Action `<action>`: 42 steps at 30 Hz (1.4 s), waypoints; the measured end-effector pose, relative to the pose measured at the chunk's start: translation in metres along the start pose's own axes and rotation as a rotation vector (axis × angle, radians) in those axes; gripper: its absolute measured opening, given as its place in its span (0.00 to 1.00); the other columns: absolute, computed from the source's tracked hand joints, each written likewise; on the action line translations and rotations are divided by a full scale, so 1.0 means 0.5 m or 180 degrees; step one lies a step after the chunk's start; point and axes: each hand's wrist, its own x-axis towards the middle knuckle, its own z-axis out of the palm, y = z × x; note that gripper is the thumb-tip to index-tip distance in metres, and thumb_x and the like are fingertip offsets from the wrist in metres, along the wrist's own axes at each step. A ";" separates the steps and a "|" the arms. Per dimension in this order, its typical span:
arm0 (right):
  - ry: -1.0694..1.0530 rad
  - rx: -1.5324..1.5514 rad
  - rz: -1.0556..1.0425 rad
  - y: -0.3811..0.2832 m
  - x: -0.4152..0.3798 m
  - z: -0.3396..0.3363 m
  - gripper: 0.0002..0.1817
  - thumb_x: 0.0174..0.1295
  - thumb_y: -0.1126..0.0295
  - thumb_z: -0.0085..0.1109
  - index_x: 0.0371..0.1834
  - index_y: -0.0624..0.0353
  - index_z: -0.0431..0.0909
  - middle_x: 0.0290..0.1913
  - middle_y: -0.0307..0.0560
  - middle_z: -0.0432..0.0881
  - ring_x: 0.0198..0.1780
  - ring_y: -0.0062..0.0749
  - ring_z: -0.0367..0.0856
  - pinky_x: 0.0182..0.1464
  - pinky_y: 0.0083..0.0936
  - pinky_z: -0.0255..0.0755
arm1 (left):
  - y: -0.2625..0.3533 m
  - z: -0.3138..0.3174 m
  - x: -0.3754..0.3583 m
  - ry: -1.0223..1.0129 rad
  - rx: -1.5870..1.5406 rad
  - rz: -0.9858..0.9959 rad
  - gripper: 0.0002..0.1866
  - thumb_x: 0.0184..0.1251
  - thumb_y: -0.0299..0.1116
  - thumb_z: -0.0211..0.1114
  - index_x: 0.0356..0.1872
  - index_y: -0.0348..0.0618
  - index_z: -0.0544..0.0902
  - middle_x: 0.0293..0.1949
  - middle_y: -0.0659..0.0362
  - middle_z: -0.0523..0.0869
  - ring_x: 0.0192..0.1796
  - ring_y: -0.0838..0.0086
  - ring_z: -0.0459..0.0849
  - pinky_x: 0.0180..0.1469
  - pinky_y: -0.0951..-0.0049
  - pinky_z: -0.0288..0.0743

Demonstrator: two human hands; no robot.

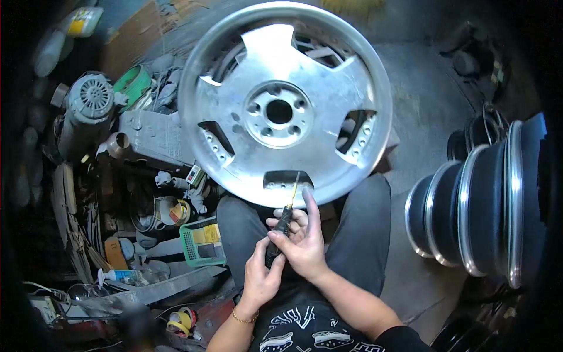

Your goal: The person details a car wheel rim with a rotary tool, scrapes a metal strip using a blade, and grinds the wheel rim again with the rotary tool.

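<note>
In the middle of the view a slim black-handled tool (283,220) with a thin gold-coloured shaft points up and away from me. My left hand (261,280) is closed around the lower end of its handle. My right hand (304,249) grips the handle higher up, thumb pressed on it and index finger stretched out alongside the shaft. Beyond the hands a bare silver car wheel rim (275,61) faces me, its lower edge at my knees. The tip of the shaft overlaps the rim's lowest opening in this view.
Several shiny-edged wheel rims (472,211) are lined up at the right. At the left stand a dusty electric motor (94,100) and a grey machine housing (155,136). A green plastic basket (189,246) is beside my left leg, with bottles and clutter around it.
</note>
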 end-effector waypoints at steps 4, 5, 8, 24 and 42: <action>-0.0474 0.0117 0.0677 -0.026 -0.004 -0.082 0.33 0.68 0.75 0.60 0.73 0.70 0.57 0.56 0.56 0.79 0.60 0.40 0.80 0.64 0.34 0.74 | 0.005 0.003 -0.005 -0.1030 -0.1456 -0.0996 0.19 0.76 0.31 0.59 0.64 0.39 0.72 0.37 0.62 0.83 0.33 0.83 0.77 0.35 0.79 0.73; -0.0455 0.0094 0.0771 -0.032 -0.004 -0.094 0.32 0.68 0.75 0.60 0.72 0.70 0.58 0.56 0.56 0.79 0.60 0.40 0.80 0.64 0.35 0.74 | 0.014 0.001 -0.002 -0.1133 -0.1580 -0.1100 0.19 0.76 0.30 0.59 0.64 0.38 0.72 0.37 0.62 0.83 0.33 0.82 0.78 0.36 0.79 0.74; -0.0378 0.0247 0.0964 -0.024 -0.018 -0.112 0.30 0.69 0.75 0.59 0.71 0.70 0.60 0.56 0.57 0.79 0.60 0.41 0.81 0.63 0.35 0.75 | -0.011 0.002 -0.019 -0.1241 -0.1752 -0.1165 0.21 0.76 0.29 0.59 0.66 0.36 0.71 0.38 0.61 0.83 0.34 0.81 0.79 0.37 0.78 0.75; -0.0498 -0.0660 0.1576 0.024 -0.035 -0.069 0.27 0.71 0.73 0.58 0.70 0.67 0.61 0.53 0.56 0.82 0.55 0.36 0.84 0.59 0.31 0.77 | -0.062 -0.026 -0.093 -0.1082 -0.1123 -0.1449 0.27 0.75 0.24 0.55 0.73 0.36 0.64 0.49 0.57 0.86 0.38 0.80 0.81 0.42 0.79 0.77; -0.0683 -0.0780 0.1905 0.090 -0.013 -0.049 0.19 0.71 0.66 0.61 0.58 0.69 0.73 0.38 0.41 0.83 0.38 0.15 0.79 0.38 0.18 0.74 | -0.131 -0.041 -0.117 -0.0698 -0.1675 -0.1711 0.17 0.79 0.28 0.52 0.63 0.34 0.69 0.39 0.59 0.84 0.33 0.82 0.79 0.35 0.80 0.75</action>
